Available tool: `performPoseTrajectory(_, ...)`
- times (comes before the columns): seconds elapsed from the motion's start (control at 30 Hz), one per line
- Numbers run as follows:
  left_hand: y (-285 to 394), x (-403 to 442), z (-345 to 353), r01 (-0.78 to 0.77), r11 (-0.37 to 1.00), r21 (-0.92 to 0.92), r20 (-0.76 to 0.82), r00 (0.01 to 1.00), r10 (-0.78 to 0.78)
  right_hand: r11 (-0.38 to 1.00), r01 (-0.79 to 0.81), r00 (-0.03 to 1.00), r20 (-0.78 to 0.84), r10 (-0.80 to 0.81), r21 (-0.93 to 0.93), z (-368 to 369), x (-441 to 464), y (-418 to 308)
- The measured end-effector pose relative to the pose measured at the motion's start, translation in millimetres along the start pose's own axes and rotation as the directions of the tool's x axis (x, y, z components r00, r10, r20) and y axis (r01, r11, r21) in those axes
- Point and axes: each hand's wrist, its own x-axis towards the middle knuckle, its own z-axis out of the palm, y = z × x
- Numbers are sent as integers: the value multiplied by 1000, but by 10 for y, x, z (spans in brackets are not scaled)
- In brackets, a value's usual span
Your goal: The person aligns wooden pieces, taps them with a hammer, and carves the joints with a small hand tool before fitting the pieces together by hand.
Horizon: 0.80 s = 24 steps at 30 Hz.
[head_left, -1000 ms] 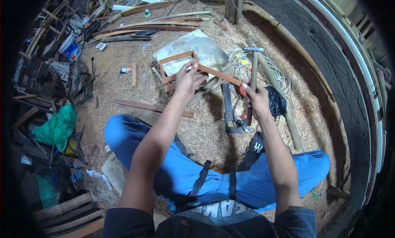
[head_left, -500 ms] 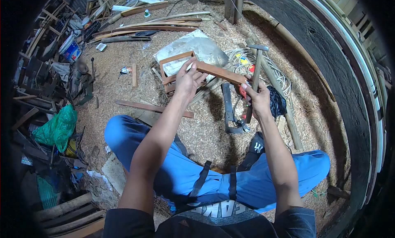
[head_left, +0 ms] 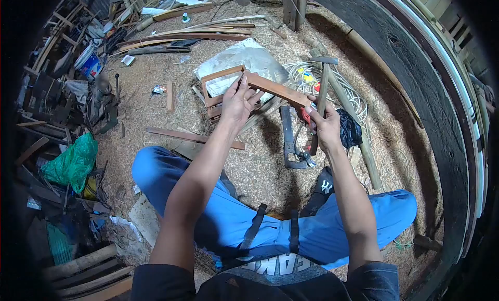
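Note:
My left hand (head_left: 237,106) grips the left end of a reddish-brown wooden piece (head_left: 278,89), thumb and fingers on either side of it. My right hand (head_left: 327,128) is closed on the piece's lower right end and also holds a hammer (head_left: 323,88). The hammer's head points up and away, and its handle runs down through the right hand. Behind my left hand is a rectangular wooden frame (head_left: 223,72), partly hidden, at a pale flat board (head_left: 260,56). A hand saw (head_left: 287,137) with a dark frame lies below the wooden piece, near my right hand.
A coiled pale cable (head_left: 358,101) and a black plastic bag (head_left: 349,128) lie right of the hammer. A long wood strip (head_left: 195,136) lies before my left knee. Scrap and a green bag (head_left: 73,160) fill the left side. A thick beam (head_left: 416,67) curves along the right.
The wooden piece has turned slightly in my hands, so more of its broad face shows. The hammer's head has shifted a touch left. Otherwise both hands stay nearly in place.

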Motion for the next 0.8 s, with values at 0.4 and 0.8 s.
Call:
performPoseTrajectory(0.4, -76, -38, 73, -59, 964, 258, -139, 985, 97, 981, -76, 996, 24, 81, -176, 55, 0, 213)
performPoseTrajectory(0.8, -241, -70, 160, 13, 912, 410, -86, 996, 25, 922, -28, 1000, -17, 23, -386, 258, 8, 299)
